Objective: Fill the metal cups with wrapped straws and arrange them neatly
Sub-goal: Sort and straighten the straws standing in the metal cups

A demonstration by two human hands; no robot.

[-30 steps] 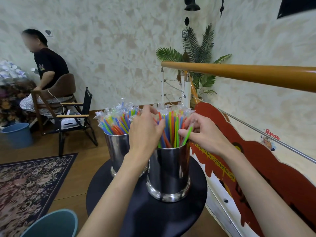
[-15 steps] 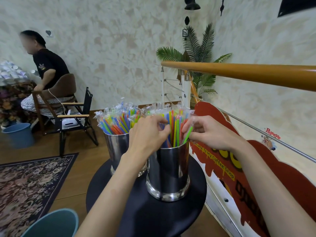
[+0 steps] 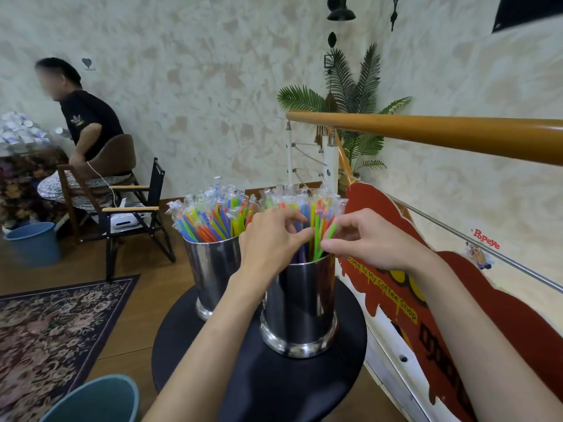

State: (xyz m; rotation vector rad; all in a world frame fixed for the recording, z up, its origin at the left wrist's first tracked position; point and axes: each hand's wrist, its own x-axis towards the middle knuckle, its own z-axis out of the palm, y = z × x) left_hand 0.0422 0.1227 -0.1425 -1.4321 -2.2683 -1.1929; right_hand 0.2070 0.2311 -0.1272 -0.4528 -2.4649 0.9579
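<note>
Since 1 s ago both hands have drawn together over the near cup: left hand (image 3: 271, 239) has shifted right, its fingers now curling into the wrapped straws (image 3: 316, 214), and right hand (image 3: 368, 236) has come in w/ a green straw (image 3: 327, 241), which is now leaning less to the right. Left is pinching a few straws betw. thumb & fingertips; right is pinching the green one at the cup's right rim. 2 metal cups are standing on 1 round black table (image 3: 274, 376): near cup (image 3: 300, 309) at right, far cup (image 3: 213, 269) just left of it & behind, sides nearly touching. Both are packed w/ upright multicolour straws in clear wrappers; too many to count. 2 blue bins: 1 near-left (image 3: 94, 400), 1 far-left (image 3: 33, 243). 1 seated person (image 3: 88, 123) is sitting far left.
</note>
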